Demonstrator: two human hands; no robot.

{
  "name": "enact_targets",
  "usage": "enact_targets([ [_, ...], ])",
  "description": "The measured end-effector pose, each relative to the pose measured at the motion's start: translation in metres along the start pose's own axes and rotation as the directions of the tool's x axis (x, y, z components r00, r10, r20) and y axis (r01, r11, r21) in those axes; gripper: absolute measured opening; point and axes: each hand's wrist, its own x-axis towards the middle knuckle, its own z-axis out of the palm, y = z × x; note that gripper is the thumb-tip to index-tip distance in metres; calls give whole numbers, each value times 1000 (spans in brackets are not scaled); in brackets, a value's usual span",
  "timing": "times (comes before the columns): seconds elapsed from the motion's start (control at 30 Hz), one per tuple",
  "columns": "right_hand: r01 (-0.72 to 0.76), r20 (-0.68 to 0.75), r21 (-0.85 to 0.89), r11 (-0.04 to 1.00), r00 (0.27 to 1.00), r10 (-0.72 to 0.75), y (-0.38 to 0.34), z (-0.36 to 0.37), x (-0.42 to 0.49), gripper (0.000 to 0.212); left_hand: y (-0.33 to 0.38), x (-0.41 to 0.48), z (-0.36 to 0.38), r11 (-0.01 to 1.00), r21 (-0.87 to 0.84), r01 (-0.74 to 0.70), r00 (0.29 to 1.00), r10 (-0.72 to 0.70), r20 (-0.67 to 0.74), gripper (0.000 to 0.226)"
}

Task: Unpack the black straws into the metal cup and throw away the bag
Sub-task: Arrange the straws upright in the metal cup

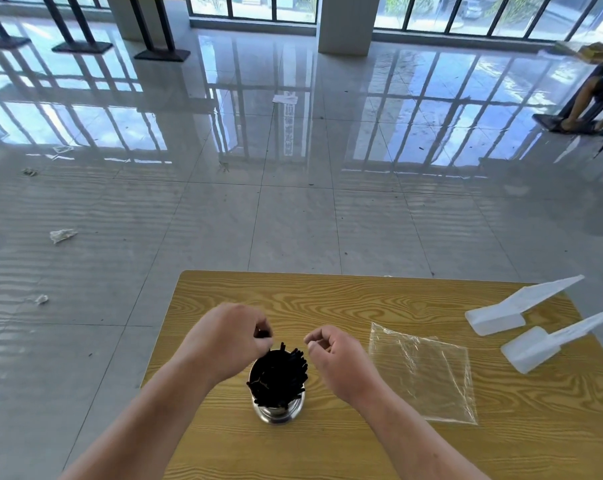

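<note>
Black straws (279, 375) stand bunched in the metal cup (277, 412), which sits upright on the wooden table (327, 306), close to its near left part. Their tips fan out above the rim, directly between the two hands. The left hand (231, 337) hovers over the far left edge of the cup, fingers curled, pinching something dark that looks like the tips of a few straws. The right hand (334, 358) is just to the right of the straws and apart from them, its fingers curled in with the thumb near the forefinger and nothing visible in its grasp. The clear plastic bag (424, 375) lies flat on the table right of that hand, untouched. Two white plastic pieces (501, 315) rest at the far right edge. Crumpled scraps (62, 234) lie on the tiled floor (224, 220) to the left.
</note>
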Motion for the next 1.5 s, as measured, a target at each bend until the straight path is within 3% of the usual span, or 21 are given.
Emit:
enact_targets([
  [0.13, 3, -47, 58, 998, 999, 0, -2, -4, -2, 16, 0, -11, -42, 996, -84, 8, 996, -15, -90, 7],
  [0.23, 1, -92, 128, 992, 996, 11, -4, -6, -4, 23, -5, -17, -66, 961, -274, -26, 971, -41, -235, 11],
  [0.27, -3, -93, 140, 990, 996, 16, -5, -7, -4, 25, -5, -17, -70, 905, -422, -47, 956, -81, -280, 11],
  [0.33, -9, -54, 147, 989, 998, 17, -11, -11, -3, 26, -4, -19, -74, 623, -778, -80, 943, -205, -261, 7],
  [0.4, -19, 112, 259, 966, 994, -10, -22, -16, -4, 23, -3, -21, -67, 312, -950, -29, 950, -288, -124, 14],
  [0.43, -49, 230, 371, 927, 972, -41, -27, -18, -4, 33, -4, -21, -61, 210, -977, 27, 952, -305, -40, 16],
  [0.5, -137, 350, 640, 756, 928, -128, -38, -23, -5, 64, -7, -23, -43, 86, -983, 161, 949, -287, 130, 14],
  [0.53, -151, 338, 730, 667, 927, -160, -44, -25, -5, 68, -7, -24, -34, 50, -973, 225, 942, -266, 205, 12],
  [0.57, -136, 299, 770, 623, 940, -166, -51, -28, -5, 60, -8, -25, -24, 18, -960, 281, 932, -243, 268, 12],
  [0.63, -6, 128, 695, 719, 985, -116, -62, -31, -4, 31, -10, -27, -6, -30, -934, 356, 915, -192, 355, 15],
  [0.7, 145, -53, 475, 868, 989, -136, -67, -33, -2, 35, -13, -27, 9, 51, -914, 401, 905, -175, 387, 25],
  [0.8, 291, -138, 157, 944, 953, -271, -67, -34, -2, 37, -23, -26, 27, 484, -778, 401, 910, -306, 279, 24],
  [0.9, 287, -46, -49, 957, 956, -289, -58, -18, -5, 40, -32, -25, 34, 671, -651, 355, 917, -386, 102, 13],
  [1.03, 130, 205, -263, 956, 976, -76, -32, 9, -4, 31, -39, -25, 38, 870, -375, 321, 945, -322, 62, 13],
  [1.13, 81, 114, -267, 960, 992, -52, -11, 5, -5, 37, -43, -31, 41, 923, -169, 347, 921, -301, 245, 47],
  [1.2, 61, 30, -213, 975, 998, -56, 3, 0, -4, 30, -45, -36, 46, 929, -114, 352, 886, -291, 361, 81],
  [1.27, 13, -7, -204, 979, 1000, -14, 15, -1, -2, 28, -44, -43, 54, 944, -89, 319, 871, -255, 420, 101],
  [1.4, -170, 130, -185, 968, 972, 195, 24, 9, -1, 30, -33, -52, 75, 957, -141, 252, 914, -188, 359, 93],
  [1.5, -225, 224, -110, 968, 943, 245, 24, 21, -3, 29, -23, -53, 87, 960, -178, 214, 945, -157, 288, 76],
])
